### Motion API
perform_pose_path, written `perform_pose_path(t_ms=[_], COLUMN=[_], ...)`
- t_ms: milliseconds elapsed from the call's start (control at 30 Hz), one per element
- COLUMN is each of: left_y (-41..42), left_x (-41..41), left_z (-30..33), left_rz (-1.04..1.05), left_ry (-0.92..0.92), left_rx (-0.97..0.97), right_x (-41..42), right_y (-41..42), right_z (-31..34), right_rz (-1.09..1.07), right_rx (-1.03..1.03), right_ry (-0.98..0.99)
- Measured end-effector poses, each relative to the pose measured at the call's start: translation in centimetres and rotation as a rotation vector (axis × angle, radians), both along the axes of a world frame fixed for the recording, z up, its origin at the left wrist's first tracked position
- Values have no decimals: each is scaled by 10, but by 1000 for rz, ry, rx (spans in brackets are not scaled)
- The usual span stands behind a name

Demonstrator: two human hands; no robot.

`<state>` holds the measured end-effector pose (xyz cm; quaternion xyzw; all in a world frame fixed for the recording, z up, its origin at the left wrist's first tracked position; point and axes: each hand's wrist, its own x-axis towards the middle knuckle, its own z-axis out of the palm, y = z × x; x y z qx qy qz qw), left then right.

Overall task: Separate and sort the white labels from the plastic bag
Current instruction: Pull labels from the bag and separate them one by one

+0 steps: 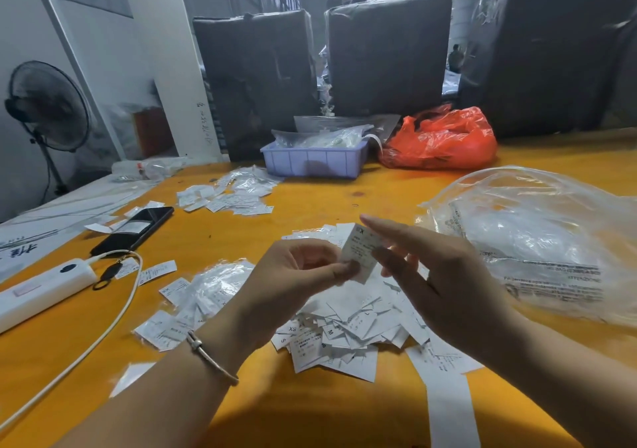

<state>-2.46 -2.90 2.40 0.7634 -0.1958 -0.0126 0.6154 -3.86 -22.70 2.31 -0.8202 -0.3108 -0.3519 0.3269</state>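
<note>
Pinching one label (pixel 358 254), both hands — phone (pixel 134 230), perhaps charging, nearby.

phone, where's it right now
In the head view the phone lies on the left of the table, beyond the white power bank, with loose labels to its right.
</note>
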Motion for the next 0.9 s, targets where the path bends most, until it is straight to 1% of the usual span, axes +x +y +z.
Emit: perform_pose_path(t_ms=[67, 167, 333, 400, 467, 533, 600, 667, 800, 867, 900], left_y=[-1, -2, -1, -1, -1, -2, -2, -2, 2, 8, 13], left_x=[1, 0, 2, 3, 3, 3, 2, 2, 3, 5, 7], left_z=[-2, -2, -5, -5, -4, -3, -2, -2, -1, 2, 5], left_rz=[-6, -35, -9, -1, -4, -15, -20, -10, -15, 5, 40], left_ry=[-8, -43, -64, -59, -39, -29, -30, -28, 11, 14, 11], left_rx=[-11, -39, -5, -12, -51, -89, -118, -121, -31, 38, 70], right_x=[0, 0, -4, -4, -1, 1, 1, 1, 5, 11, 15], right_y=[2, 5, 4, 3, 1, 0, 0, 1, -2, -7, -10], right_z=[-2, -5, -1, -1, -3, -4, -5, -4, -7, -9, -11], right_rz=[27, 59, 15, -18, -22, 23, 57, 87, 159, 76, 9], right_rx=[4, -39, -209, -232, -175, -127, -134, -123, 10, 71, 66], right_ry=[-15, 14, 47, 41, 59, 65, 62, 99, 216, 266, 274])
